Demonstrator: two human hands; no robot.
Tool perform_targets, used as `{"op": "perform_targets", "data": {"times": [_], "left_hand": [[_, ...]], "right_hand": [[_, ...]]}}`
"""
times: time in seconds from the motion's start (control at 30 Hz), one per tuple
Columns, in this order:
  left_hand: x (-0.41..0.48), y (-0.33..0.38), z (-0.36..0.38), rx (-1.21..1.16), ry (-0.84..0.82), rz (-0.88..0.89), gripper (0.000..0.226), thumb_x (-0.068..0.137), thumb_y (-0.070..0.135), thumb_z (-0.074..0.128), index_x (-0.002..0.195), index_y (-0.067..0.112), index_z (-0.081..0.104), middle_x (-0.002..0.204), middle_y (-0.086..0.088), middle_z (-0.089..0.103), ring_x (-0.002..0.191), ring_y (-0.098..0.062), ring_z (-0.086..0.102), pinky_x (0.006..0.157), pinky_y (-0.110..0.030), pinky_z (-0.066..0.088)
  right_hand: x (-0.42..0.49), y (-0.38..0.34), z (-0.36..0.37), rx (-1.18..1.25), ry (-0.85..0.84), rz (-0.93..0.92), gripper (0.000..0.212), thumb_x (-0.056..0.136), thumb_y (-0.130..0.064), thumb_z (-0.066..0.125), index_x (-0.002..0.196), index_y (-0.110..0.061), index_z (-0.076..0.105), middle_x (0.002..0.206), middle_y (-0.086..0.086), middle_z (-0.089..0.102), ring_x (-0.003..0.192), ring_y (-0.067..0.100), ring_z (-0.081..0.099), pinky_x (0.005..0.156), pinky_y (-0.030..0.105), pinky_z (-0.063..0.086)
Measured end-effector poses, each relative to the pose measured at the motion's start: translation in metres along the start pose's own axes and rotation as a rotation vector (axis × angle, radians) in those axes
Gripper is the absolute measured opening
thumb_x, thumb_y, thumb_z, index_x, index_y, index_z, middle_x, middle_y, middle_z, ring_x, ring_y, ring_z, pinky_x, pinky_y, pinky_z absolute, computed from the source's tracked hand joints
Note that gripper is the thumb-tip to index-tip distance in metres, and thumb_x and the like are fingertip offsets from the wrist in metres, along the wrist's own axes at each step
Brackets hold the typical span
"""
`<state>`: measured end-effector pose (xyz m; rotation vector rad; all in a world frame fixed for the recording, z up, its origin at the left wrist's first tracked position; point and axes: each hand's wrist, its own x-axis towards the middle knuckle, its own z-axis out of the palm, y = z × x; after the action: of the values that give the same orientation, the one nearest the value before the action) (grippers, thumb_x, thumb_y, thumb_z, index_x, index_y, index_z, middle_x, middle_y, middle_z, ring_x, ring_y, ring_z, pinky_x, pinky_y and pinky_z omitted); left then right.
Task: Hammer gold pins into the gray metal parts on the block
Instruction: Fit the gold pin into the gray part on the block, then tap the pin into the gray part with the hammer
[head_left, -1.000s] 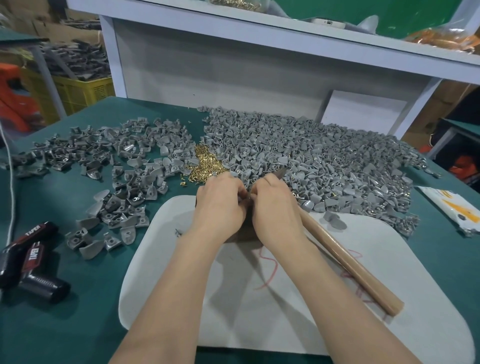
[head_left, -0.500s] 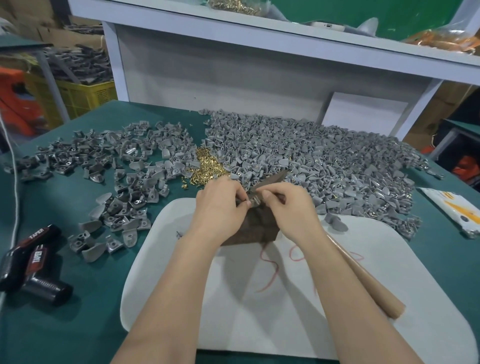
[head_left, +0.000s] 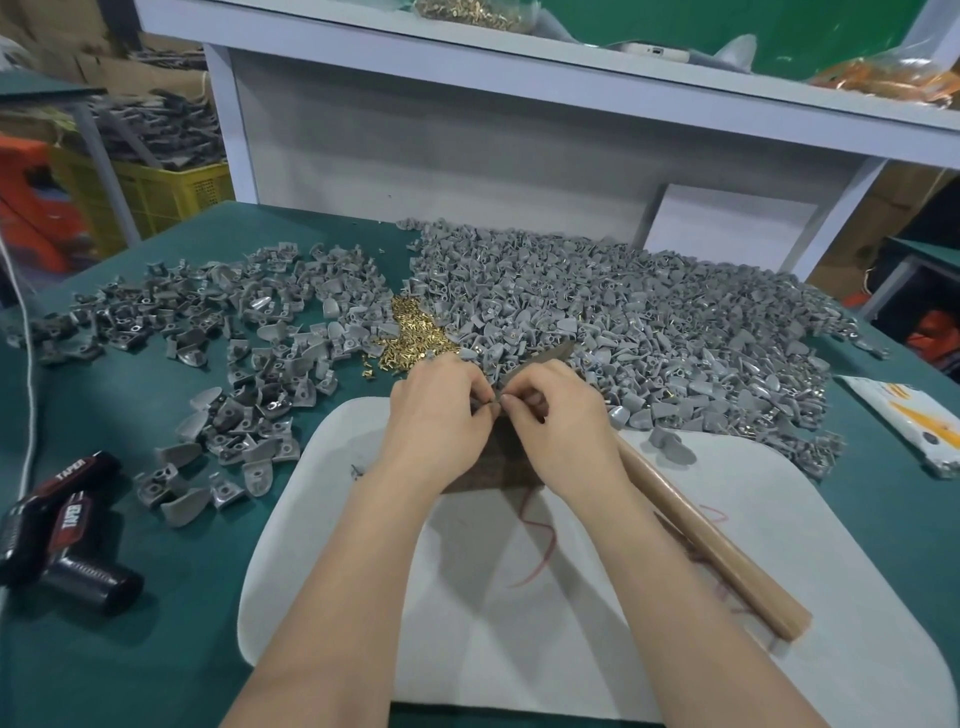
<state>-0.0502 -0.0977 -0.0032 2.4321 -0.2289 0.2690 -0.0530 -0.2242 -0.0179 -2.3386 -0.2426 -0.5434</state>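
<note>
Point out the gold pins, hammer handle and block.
gold pins (head_left: 415, 335): head view, middle of the loose pile.
hammer handle (head_left: 711, 540): head view, middle of the wooden shaft.
block (head_left: 506, 465): head view, dark face between the wrists.

Teal-green table (head_left: 156, 649), white mat (head_left: 519, 639), gray parts (head_left: 623, 322), gold pins (head_left: 415, 338), tan hammer handle (head_left: 717, 551)

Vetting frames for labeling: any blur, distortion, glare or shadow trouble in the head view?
Head view: wide-angle bowing curves the shelf edge; lighting even, no strong glare; soft forearm shadows on the white mat; centre sharp, orange items at the left frame edge smeared; the small piece pinched by left hand and right hand is too tiny to resolve.
</note>
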Motion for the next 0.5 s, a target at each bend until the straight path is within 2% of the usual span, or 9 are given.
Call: {"op": "perform_targets", "data": {"times": [0.23, 0.37, 0.5], "left_hand": [[-0.001, 0.000, 0.000, -0.021, 0.007, 0.012, 0.016, 0.085, 0.021, 0.065, 0.076, 0.027, 0.054, 0.091, 0.008, 0.049, 0.103, -0.023, 0.053, 0.091, -0.043, 0.043], [-0.001, 0.000, 0.000, -0.016, 0.005, 0.019, 0.015, 0.085, 0.020, 0.065, 0.077, 0.026, 0.055, 0.092, 0.007, 0.049, 0.104, -0.024, 0.052, 0.090, -0.042, 0.043], [0.000, 0.000, 0.001, -0.009, 0.000, 0.019, 0.014, 0.086, 0.020, 0.064, 0.078, 0.026, 0.054, 0.094, 0.007, 0.049, 0.104, -0.024, 0.051, 0.091, -0.042, 0.042]], "right_hand": [[0.004, 0.001, 0.000, 0.015, -0.025, 0.090, 0.016, 0.084, -0.010, 0.064, 0.073, -0.022, 0.061, 0.085, -0.003, 0.059, 0.074, 0.008, 0.052, 0.074, 0.022, 0.042], [0.011, 0.000, -0.002, -0.050, -0.082, 0.138, 0.008, 0.085, -0.013, 0.064, 0.078, -0.018, 0.066, 0.089, 0.000, 0.064, 0.080, 0.013, 0.056, 0.079, 0.024, 0.043], [0.013, -0.003, -0.006, -0.109, -0.126, 0.165, 0.006, 0.087, -0.019, 0.062, 0.082, -0.021, 0.065, 0.090, -0.004, 0.061, 0.081, 0.011, 0.053, 0.072, 0.020, 0.038]]}}
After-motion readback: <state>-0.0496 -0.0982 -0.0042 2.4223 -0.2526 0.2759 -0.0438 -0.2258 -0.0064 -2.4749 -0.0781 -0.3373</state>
